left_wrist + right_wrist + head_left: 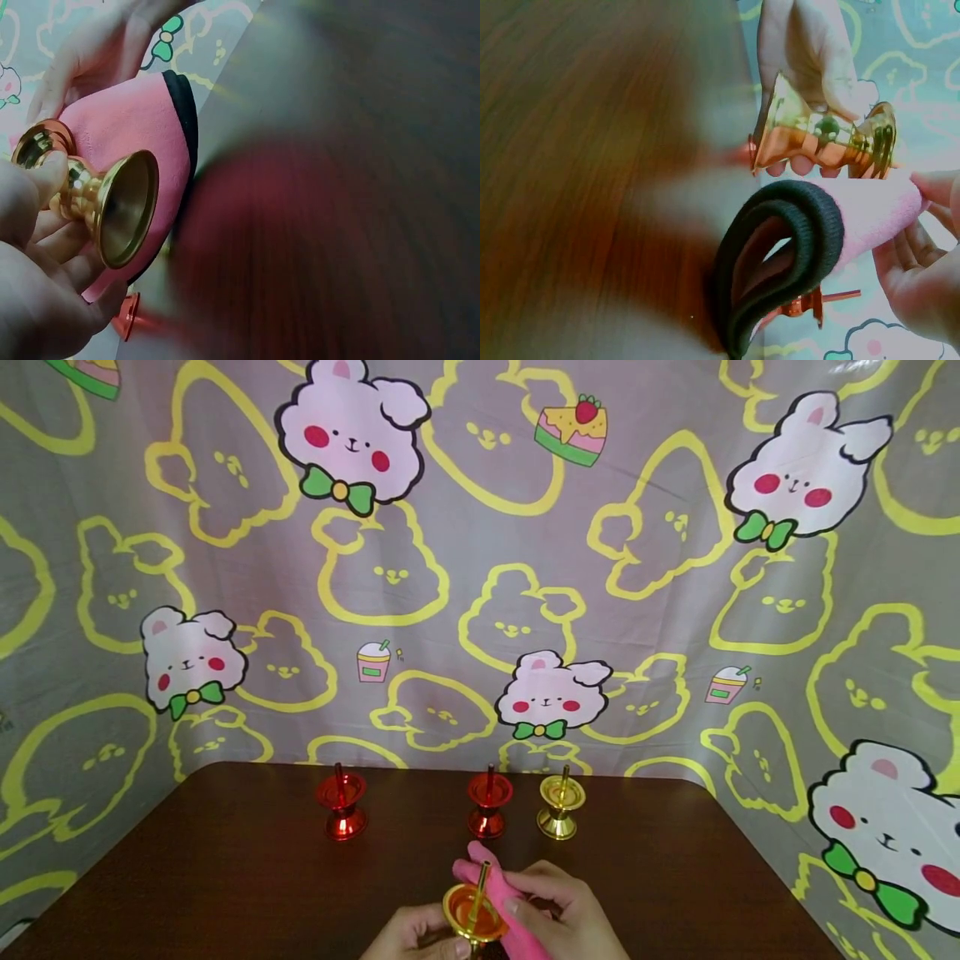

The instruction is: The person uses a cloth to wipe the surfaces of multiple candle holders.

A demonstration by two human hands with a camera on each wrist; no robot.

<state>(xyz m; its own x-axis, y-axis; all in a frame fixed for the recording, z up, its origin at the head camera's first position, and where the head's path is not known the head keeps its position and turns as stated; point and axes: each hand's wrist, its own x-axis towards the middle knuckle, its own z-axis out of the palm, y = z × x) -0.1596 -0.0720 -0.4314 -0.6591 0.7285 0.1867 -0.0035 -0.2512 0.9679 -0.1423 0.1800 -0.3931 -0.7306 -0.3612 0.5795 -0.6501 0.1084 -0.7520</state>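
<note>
A gold candle holder (pixel 476 923) with a cupped top, a thin upright spike and a flared foot is gripped by my left hand (pixel 411 935). In the left wrist view the thumb and fingers wrap its narrow waist, and the hollow underside of the foot (pixel 129 210) shows. My right hand (pixel 573 917) pinches a folded pink cloth (pixel 497 893) right beside the holder's cup. The right wrist view shows the cloth's dark edging (pixel 821 225) folded into a loop, its pink part between thumb and fingers.
Toward the back of the dark wooden table (pixel 247 860) stand two red candle holders (pixel 346 823) (pixel 487 822) and another gold candle holder (pixel 557 823), all upright. Behind the table hangs a grey curtain (pixel 450 543) printed with rabbits.
</note>
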